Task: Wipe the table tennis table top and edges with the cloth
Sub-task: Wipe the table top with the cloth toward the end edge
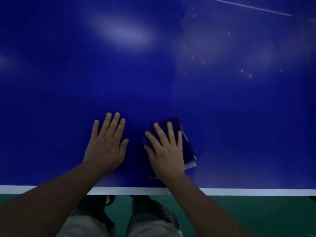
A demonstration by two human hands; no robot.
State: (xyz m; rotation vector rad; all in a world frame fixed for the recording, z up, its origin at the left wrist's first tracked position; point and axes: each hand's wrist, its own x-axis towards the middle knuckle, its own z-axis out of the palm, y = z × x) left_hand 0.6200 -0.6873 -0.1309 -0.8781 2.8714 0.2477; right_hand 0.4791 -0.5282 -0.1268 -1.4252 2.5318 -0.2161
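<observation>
Hands flat: right hand [166,151] atop seemingly folded cloth [187,147], left hand [106,146] beside.

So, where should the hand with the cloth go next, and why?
Probably push the right hand, lying flat on the purple cloth, forward and to the right toward the white specks. They sit on the blue table top beyond the cloth, and the left hand rests flat beside it.

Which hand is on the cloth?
The right hand: it presses flat on the dark folded cloth. The left hand lies flat on the bare blue table top beside it.
</observation>
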